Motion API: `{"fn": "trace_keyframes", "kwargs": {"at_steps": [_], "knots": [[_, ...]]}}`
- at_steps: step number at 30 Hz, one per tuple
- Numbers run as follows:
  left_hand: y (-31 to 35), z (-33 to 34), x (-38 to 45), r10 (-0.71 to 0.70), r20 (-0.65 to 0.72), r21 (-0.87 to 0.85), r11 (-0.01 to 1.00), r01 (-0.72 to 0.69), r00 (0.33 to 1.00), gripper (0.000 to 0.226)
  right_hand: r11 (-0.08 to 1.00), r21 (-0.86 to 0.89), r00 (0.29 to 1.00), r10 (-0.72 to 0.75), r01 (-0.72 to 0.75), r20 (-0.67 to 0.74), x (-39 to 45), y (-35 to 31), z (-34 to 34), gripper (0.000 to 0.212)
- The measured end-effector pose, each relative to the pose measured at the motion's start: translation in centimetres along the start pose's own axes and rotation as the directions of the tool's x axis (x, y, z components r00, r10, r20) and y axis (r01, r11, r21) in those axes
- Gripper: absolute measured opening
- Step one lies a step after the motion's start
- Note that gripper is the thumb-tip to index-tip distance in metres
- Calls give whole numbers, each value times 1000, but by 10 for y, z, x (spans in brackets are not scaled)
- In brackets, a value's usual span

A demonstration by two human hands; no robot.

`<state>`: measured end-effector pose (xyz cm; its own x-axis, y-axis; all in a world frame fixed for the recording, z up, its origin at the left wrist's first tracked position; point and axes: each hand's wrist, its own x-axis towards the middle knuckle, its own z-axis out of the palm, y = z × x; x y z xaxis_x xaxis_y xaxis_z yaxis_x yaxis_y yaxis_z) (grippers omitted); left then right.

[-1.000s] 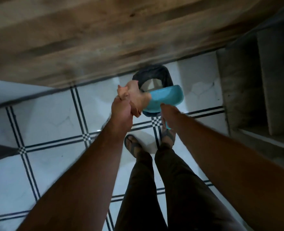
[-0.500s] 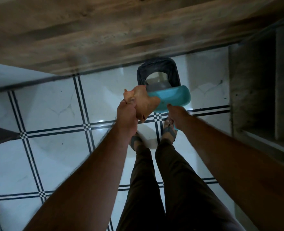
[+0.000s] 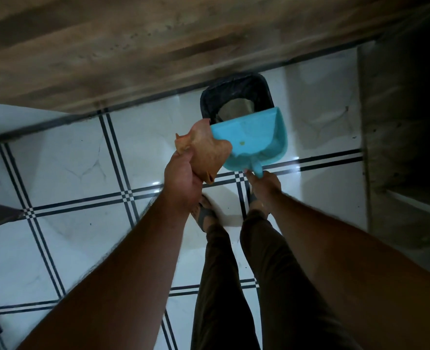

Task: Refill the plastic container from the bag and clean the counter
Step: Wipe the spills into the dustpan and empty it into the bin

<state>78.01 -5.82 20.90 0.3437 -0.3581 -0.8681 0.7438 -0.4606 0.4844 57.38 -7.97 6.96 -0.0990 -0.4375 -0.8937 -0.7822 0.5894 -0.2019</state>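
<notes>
My right hand (image 3: 263,186) grips the handle of a turquoise dustpan (image 3: 257,140), held flat over the floor with its front edge at the rim of a bin lined with a black bag (image 3: 210,97). A small yellow speck lies inside the pan. My left hand (image 3: 182,180) is closed on a crumpled orange cloth (image 3: 204,150), which touches the dustpan's left edge. Both hands hang in front of my legs, above my sandalled feet.
The wood-grain cabinet front (image 3: 158,44) runs across the top, with the bin standing at its base. A grey concrete shelf unit (image 3: 398,147) rises at the right. White floor tiles with dark double lines (image 3: 65,173) spread to the left and below.
The dustpan has tipped from edge-on to flat, so its inside now faces me. Both hands have stayed by the bin, and the cloth stays in my left hand.
</notes>
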Motion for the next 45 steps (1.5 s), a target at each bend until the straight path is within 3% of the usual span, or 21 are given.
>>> {"fn": "trace_keyframes", "kwargs": {"at_steps": [5, 13, 23, 28, 31, 35, 38, 42, 44, 45], "knots": [[-16, -22, 9, 12, 116, 99, 995, -24, 993, 50, 999, 35, 1000, -14, 13, 13, 46, 42, 35, 77], [-22, -39, 19, 56, 201, 234, 967, -103, 978, 50, 998, 60, 1000, 10, -10, -2, 56, 12, 32, 90], [-7, -23, 7, -7, 50, 136, 991, 0, 999, 30, 995, 93, 998, 53, -49, -45, 27, 1, 28, 70], [-7, -23, 6, 46, 164, 198, 977, -79, 985, 35, 999, 47, 997, 21, -18, -80, 33, 4, 27, 50], [-13, -30, 11, 37, 125, 172, 983, -58, 991, 37, 998, 5, 998, 59, -59, -5, 43, 4, 26, 55], [-12, -34, 10, -15, 36, 206, 979, 7, 999, 31, 987, -83, 983, 149, -140, 107, 35, -6, 14, 84], [-2, -31, -6, -21, 36, 220, 975, 12, 999, 32, 975, -178, 981, 154, -132, 116, 12, -15, -4, 92], [27, -13, -46, -30, 47, 293, 956, 15, 998, 40, 971, -232, 996, 74, -59, 59, -32, -34, -36, 69], [44, 1, -70, -69, 89, 339, 940, 36, 994, 35, 994, -106, 999, -31, 35, 43, -63, -49, -62, 60], [51, 7, -81, -108, 109, 314, 947, 69, 988, 38, 994, 74, 992, -88, 82, 92, -82, -59, -77, 69]]}}
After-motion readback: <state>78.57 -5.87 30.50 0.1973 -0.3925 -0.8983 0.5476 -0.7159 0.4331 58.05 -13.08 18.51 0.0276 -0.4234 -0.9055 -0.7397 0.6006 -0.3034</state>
